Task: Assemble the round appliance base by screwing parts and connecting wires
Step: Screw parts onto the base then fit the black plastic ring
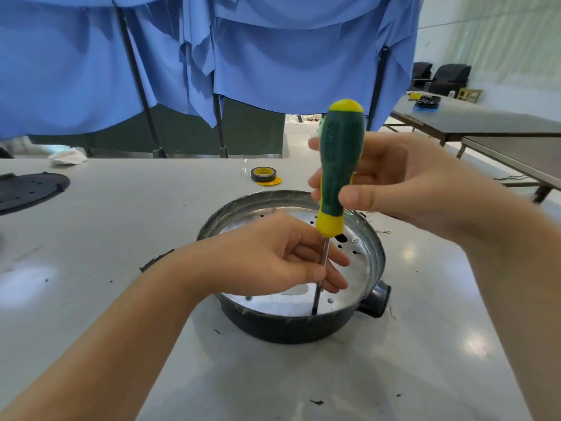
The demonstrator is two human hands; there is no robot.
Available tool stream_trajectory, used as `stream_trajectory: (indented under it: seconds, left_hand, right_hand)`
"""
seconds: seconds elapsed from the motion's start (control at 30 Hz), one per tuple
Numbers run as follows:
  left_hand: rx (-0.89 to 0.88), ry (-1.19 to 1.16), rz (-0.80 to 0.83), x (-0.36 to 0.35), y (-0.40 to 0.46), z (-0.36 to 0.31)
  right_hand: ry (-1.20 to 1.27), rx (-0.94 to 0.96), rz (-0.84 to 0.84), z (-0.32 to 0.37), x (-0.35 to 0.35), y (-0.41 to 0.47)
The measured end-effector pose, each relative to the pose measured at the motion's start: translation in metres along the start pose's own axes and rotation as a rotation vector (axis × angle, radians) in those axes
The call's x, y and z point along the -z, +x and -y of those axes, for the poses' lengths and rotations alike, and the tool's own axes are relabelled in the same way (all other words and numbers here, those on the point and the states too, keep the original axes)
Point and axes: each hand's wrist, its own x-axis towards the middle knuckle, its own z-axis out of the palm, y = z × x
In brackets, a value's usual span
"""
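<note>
The round appliance base [303, 328] is a black shell with a shiny perforated metal plate inside, standing on the white table. A green and yellow screwdriver [338, 165] stands upright in it, its tip down near the front rim of the plate. My right hand [391, 180] grips the handle with thumb and fingers curled round it. My left hand [273, 256] pinches the steel shaft just below the handle. Thin wires [383, 232] stick out at the base's right rim. A black knob [376, 300] juts from the right front of the shell.
A roll of black tape [263, 174] lies behind the base. A black perforated round plate [28, 189] sits at the table's left edge, and a small black part [156, 259] lies left of the base. Blue cloth hangs behind; other tables stand at the right.
</note>
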Motion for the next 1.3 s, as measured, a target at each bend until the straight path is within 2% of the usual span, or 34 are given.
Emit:
stream_trajectory:
  seconds: [0.07,0.2,0.33,0.4,0.53,0.63,0.73,0.83,1.03,1.17,1.23,1.3]
  left_hand:
    - [-0.007,0.004,-0.027,-0.001,0.000,-0.001]
    - [-0.035,0.129,-0.188,-0.002,0.004,0.000]
    - [-0.050,0.156,-0.235,0.000,0.003,0.001]
    - [-0.041,0.140,-0.219,0.001,0.002,0.000]
    - [0.008,0.089,-0.139,0.002,0.000,-0.002]
    - [0.022,0.075,-0.089,0.003,0.000,-0.002]
    - [0.017,0.052,-0.058,0.003,0.000,-0.001]
    - [0.014,0.030,-0.049,0.003,0.000,0.000]
    - [-0.034,0.104,-0.206,0.002,0.002,-0.001]
    - [-0.059,0.093,-0.208,0.000,0.002,0.000]
    - [-0.048,0.089,-0.175,0.000,0.002,-0.001]
    - [-0.022,0.066,-0.139,0.001,0.002,-0.001]
  right_hand:
    - [-0.141,0.015,-0.085,0.006,-0.005,0.000]
    - [-0.385,0.087,-0.226,0.010,-0.021,0.001]
    - [-0.588,0.091,-0.324,0.007,-0.032,0.006]
    - [-0.521,0.047,-0.250,0.006,-0.029,0.008]
    - [-0.097,-0.044,-0.042,0.000,-0.007,0.004]
    - [0.089,-0.065,0.082,-0.003,0.001,0.003]
    - [0.079,-0.056,0.061,-0.009,0.000,0.006]
    - [-0.033,-0.013,-0.018,-0.009,-0.005,0.007]
    - [-0.321,0.037,-0.197,0.002,-0.021,0.008]
    - [-0.510,0.030,-0.254,0.000,-0.026,0.010]
    - [-0.429,-0.001,-0.201,-0.001,-0.020,0.010]
    - [-0.199,-0.052,-0.083,-0.004,-0.011,0.008]
